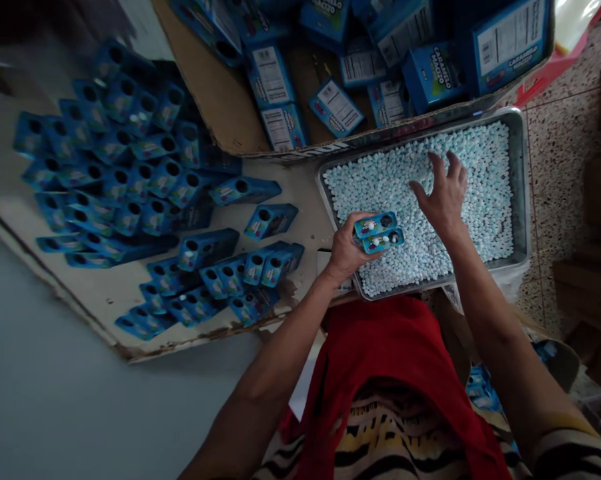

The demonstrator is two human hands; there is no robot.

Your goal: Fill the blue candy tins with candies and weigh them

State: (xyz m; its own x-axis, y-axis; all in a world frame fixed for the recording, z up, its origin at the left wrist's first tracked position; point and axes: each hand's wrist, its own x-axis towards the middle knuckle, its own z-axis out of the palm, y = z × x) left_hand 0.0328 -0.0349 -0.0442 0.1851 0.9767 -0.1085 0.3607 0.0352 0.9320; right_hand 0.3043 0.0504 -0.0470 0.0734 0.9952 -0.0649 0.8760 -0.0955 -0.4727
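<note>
Two small blue candy boxes sit side by side in my left hand, round holes facing up. A few white candies lie on their tops. My left fingers are wrapped round the pair, over the near left part of a metal tray. Pale blue and white candies fill the tray. Above them is my right hand, fingers spread and bent, with nothing visible in it. Whether its fingertips touch the candies I cannot tell.
Many blue boxes with round holes stand grouped on the table to the left. A cardboard box behind the tray holds more blue boxes. Brown cartons stand on the speckled floor at right.
</note>
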